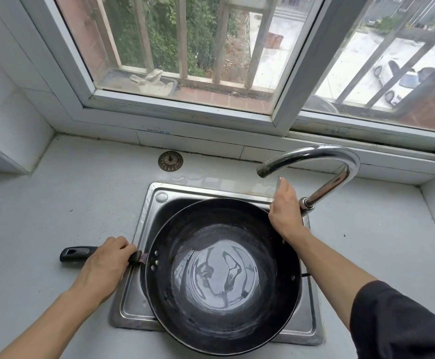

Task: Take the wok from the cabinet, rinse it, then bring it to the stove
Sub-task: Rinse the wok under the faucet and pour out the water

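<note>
The dark sleeve (402, 320) on the right forearm lies nearest the camera, at the lower right, and from it the arm reaches forward across the far rim of the wok (223, 275). The wok sits over the steel sink (149, 203), covering most of the basin, which puts its bowl where water can fall into it and any spill drains away. A shallow pool of water already shines in the bottom, so by my judgement the rinse is under way rather than finished. The left hand (105, 263) is closed around the black handle (78, 254) close to where it joins the pan, with the free end of the handle sticking out over the tabletop (56, 198); gripping that close probably gives better control of a heavy, tilting pan. The right hand (285, 211) rests at the far right rim of the wok, fingers together and pointing up toward the tap; I cannot tell whether it grips the rim or a lever hidden behind it. The curved tap (314, 154) arches over from the right and its spout ends above the back of the sink, with no water visibly running. A loose drain strainer (170, 161) lies on the tabletop behind the sink, well apart from the wok. The stove is not in view.
</note>
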`<state>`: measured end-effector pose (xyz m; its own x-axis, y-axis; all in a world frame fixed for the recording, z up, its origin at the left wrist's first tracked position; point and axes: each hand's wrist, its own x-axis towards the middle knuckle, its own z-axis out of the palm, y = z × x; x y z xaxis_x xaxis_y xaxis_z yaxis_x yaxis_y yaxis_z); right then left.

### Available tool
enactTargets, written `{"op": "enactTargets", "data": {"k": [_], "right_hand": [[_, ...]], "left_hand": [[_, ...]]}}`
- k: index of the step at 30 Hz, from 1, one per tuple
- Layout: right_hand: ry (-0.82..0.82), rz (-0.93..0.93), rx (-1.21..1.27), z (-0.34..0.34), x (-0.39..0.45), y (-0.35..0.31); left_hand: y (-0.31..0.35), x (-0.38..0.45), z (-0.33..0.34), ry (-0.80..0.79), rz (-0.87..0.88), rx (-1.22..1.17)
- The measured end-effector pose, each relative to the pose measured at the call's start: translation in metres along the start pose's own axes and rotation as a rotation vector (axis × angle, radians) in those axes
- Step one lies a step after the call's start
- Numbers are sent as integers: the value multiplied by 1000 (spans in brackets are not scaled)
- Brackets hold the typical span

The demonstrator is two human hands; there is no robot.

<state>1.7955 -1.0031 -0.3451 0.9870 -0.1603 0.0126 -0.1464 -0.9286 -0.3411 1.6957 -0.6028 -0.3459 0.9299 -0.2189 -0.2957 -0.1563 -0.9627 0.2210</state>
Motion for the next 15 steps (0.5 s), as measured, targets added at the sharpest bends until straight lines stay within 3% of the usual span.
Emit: {"op": "enactTargets", "data": {"k": [15], "right_hand": [[-33, -67, -52, 5, -2, 3]], "left_hand": [[2, -1, -3, -9, -6, -16]]}}
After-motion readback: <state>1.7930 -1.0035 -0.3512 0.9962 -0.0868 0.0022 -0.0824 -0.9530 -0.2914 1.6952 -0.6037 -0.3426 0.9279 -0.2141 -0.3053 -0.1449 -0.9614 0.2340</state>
